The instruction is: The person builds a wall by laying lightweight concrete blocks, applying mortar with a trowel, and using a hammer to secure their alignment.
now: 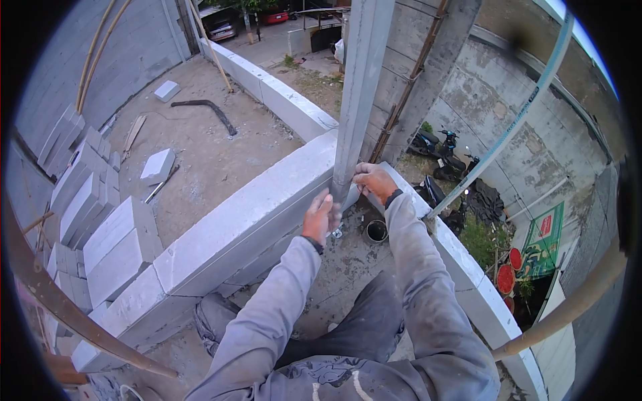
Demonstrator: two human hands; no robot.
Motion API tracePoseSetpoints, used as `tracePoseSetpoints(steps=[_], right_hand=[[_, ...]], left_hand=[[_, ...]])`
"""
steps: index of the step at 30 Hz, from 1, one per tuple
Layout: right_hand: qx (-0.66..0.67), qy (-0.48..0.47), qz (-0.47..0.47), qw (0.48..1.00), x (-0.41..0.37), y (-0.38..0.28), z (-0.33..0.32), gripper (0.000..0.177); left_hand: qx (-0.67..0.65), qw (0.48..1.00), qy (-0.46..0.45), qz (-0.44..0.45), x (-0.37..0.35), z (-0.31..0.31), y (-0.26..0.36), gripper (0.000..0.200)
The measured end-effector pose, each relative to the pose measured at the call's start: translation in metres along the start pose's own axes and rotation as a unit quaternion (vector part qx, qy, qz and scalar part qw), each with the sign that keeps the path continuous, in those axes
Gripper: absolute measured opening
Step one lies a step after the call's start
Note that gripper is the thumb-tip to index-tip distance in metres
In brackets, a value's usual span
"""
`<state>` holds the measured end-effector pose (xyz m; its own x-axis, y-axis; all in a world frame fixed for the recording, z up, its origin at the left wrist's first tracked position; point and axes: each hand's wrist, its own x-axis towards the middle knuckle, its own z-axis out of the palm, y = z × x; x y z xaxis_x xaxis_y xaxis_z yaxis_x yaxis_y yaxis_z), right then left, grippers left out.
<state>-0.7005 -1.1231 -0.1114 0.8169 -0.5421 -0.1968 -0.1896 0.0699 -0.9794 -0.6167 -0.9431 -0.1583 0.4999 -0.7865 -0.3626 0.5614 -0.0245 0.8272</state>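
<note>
A grey upright post point(358, 87) rises at the corner between two white block walls. My left hand point(321, 217) is just left of the post's lower part, its fingers bent and slightly blurred. To the right of the post, my right hand point(374, 182) has its fingers curled in, close to the post's side. Whatever the fingers of either hand pinch is too small or hidden to name. The left block wall point(247, 197) runs beside my left forearm, and the right block wall point(468, 271) passes beyond my right sleeve. A dark round container point(376, 231) sits below my hands.
Stacked white blocks point(114, 247) stand at the left, with a loose block point(158, 166) on the dirt. Bamboo poles point(568, 301) cross both sides. A pale blue pipe point(505, 137) slants on the right. Motorbikes point(438, 150) are parked below, beyond the right wall.
</note>
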Motion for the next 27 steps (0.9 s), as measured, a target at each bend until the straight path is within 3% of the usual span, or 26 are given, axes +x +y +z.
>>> tracePoseSetpoints(steps=[4,6,10,15,17,21,23,27], right_hand=[[-0.077,-0.004,0.001,0.997,0.007,0.001,-0.007,0.015],[-0.272,0.063,-0.167,0.945,0.014,0.0,-0.011,0.017],[-0.394,0.085,-0.163,0.9,0.029,-0.007,-0.012,0.022],[-0.337,0.052,-0.199,0.919,0.034,0.005,-0.01,0.025],[-0.255,0.052,-0.147,0.954,0.036,0.013,-0.012,0.023],[-0.243,0.068,-0.139,0.958,0.029,0.005,-0.005,0.019],[-0.18,0.043,-0.007,0.983,0.026,-0.004,-0.003,0.017],[-0.1,0.013,0.031,0.994,0.022,-0.007,-0.002,0.018]], left_hand=[[-0.089,0.996,-0.009,0.002,0.022,0.018,0.008,0.042],[-0.097,0.995,0.002,0.0,0.027,0.02,0.008,0.039],[-0.113,0.993,0.023,0.0,0.032,0.02,0.006,0.038],[-0.122,0.991,0.047,0.008,0.034,0.024,0.004,0.036],[-0.123,0.991,0.05,0.019,0.033,0.023,0.005,0.033],[-0.057,0.995,0.071,0.049,0.034,0.027,0.006,0.031],[-0.072,0.993,0.083,0.047,0.037,0.027,0.007,0.031],[-0.1,0.989,0.101,0.042,0.038,0.031,0.008,0.031]])
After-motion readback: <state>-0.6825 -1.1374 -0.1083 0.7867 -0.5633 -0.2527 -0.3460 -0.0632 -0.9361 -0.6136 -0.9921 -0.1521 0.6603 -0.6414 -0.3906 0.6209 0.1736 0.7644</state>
